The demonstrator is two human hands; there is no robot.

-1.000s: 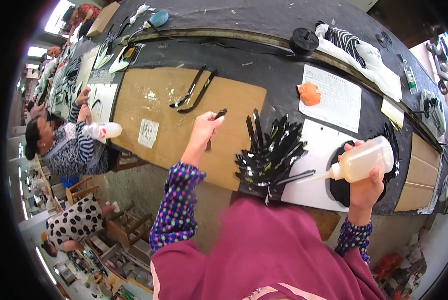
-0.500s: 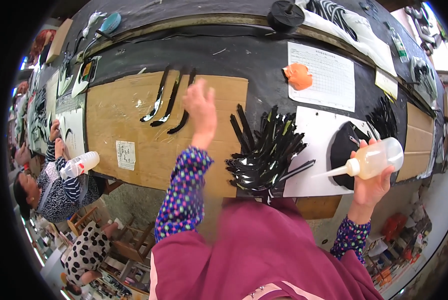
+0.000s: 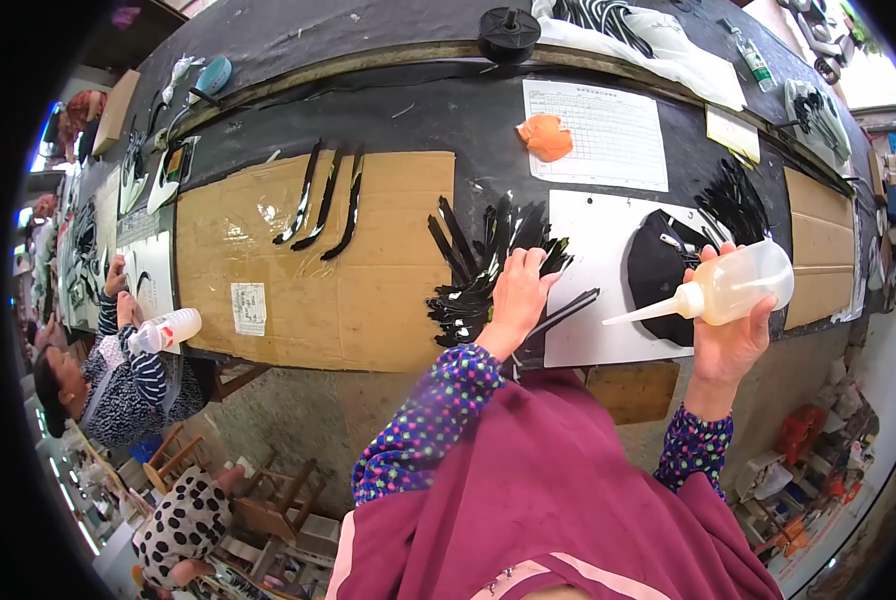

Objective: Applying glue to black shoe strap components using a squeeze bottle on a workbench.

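Note:
My left hand [image 3: 516, 300] lies over a pile of black, glossy, curved strips [image 3: 473, 250]. Its fingers are slightly bent and apart, touching the strips, and none looks gripped. My right hand [image 3: 730, 335] is wrapped round a translucent squeeze bottle [image 3: 743, 283] with a long thin nozzle pointing left; pale yellowish liquid shows inside. Beneath the bottle is a black rounded fabric piece [image 3: 658, 275] on a white sheet [image 3: 588, 345]. Three black strips [image 3: 320, 205] lie side by side on a brown cardboard sheet [image 3: 388, 300], their curved lower ends shiny.
An orange crumpled piece [image 3: 546, 138] sits on a printed form [image 3: 608, 130]. Behind it are a black spool [image 3: 509, 35] and a raised bar [image 3: 368, 62] across the table. More black strips [image 3: 733, 205] lie at right. A co-worker [image 3: 118, 375] sits at left near a clear plastic bottle [image 3: 168, 330].
My left hand has moved right, from the third strip on the cardboard to the strip pile. The right hand still holds the squeeze bottle. The whole view has shifted slightly.

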